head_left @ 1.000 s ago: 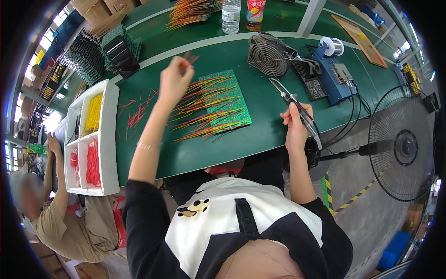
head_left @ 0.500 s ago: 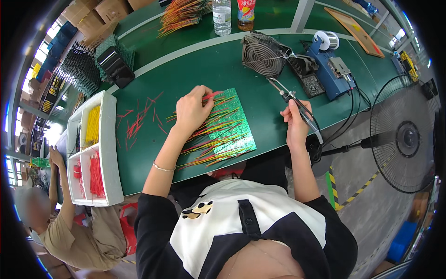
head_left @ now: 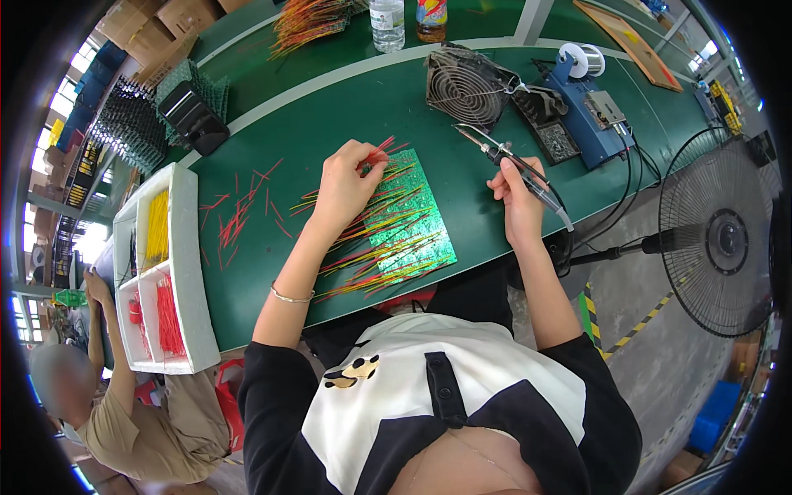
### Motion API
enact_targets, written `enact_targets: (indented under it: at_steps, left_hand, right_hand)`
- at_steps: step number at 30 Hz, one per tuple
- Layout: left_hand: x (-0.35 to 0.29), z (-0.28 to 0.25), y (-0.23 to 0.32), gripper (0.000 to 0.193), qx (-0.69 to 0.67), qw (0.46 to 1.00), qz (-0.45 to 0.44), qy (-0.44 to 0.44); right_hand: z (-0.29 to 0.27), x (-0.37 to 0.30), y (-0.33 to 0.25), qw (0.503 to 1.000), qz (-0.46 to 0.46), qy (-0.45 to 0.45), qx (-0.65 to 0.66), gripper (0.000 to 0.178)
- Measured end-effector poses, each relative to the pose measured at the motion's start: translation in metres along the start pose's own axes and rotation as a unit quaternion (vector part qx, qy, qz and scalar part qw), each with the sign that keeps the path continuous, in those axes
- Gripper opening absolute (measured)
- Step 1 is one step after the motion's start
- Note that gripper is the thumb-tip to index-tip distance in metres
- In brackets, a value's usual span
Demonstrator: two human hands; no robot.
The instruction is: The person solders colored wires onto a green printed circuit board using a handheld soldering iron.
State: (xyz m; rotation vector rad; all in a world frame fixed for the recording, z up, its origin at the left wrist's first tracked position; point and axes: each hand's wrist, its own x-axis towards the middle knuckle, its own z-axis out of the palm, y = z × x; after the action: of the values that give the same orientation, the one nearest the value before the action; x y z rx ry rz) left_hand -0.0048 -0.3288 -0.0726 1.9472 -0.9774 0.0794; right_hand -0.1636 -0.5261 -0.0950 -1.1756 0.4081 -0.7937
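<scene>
My left hand [head_left: 350, 188] is closed in a pinch on several short red wires [head_left: 386, 145], over the far left corner of a green circuit board panel [head_left: 439, 229]. Rows of red, yellow and black wires [head_left: 351, 262] stick out past the board's left side. To the right of the board, my right hand [head_left: 523, 213] grips a soldering iron [head_left: 538, 188] with a thin metal guide at its front. The iron's tip points up and left, held in the air apart from the board.
Loose red wires [head_left: 235, 224] lie left of the board, beside a white foam box [head_left: 183, 247] of yellow and red wires. A fan [head_left: 464, 89], a blue solder-wire feeder [head_left: 582, 120] and two bottles [head_left: 387, 25] stand beyond. Another person [head_left: 124, 421] sits at left; a floor fan [head_left: 726, 235] stands right.
My right hand has moved the soldering iron slightly farther away and to the left. The left hand remains near the board's far corner, its fingers still pinching red wires.
</scene>
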Motion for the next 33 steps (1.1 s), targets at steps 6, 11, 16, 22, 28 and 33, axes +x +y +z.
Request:
enact_targets:
  at_steps: [6,11,16,22,28,33]
  left_hand:
    - [-0.005,0.003,0.000,0.011,0.013,1.000,-0.018,-0.005]
    - [-0.008,0.010,-0.006,0.011,-0.002,1.000,0.007,0.018]
    - [-0.010,0.014,-0.009,0.012,-0.019,0.998,0.026,0.045]
    - [-0.012,0.014,-0.014,0.013,0.005,0.999,0.020,0.030]
    - [-0.012,0.013,-0.012,0.013,0.010,0.999,0.019,0.028]
    - [-0.012,0.013,-0.011,0.012,0.010,1.000,0.008,0.016]
  right_hand:
    - [0.003,-0.001,-0.002,1.000,-0.007,-0.006,-0.016,0.015]
    - [0.007,-0.001,-0.003,1.000,0.004,0.003,-0.008,0.015]
    - [0.010,-0.004,-0.001,1.000,0.013,-0.006,0.011,0.014]
    - [0.015,-0.008,0.003,1.000,0.011,-0.010,0.009,0.020]
    - [0.014,-0.018,0.003,0.998,0.023,-0.050,-0.041,0.018]
    - [0.017,-0.020,0.001,0.992,0.038,-0.088,-0.085,0.018]
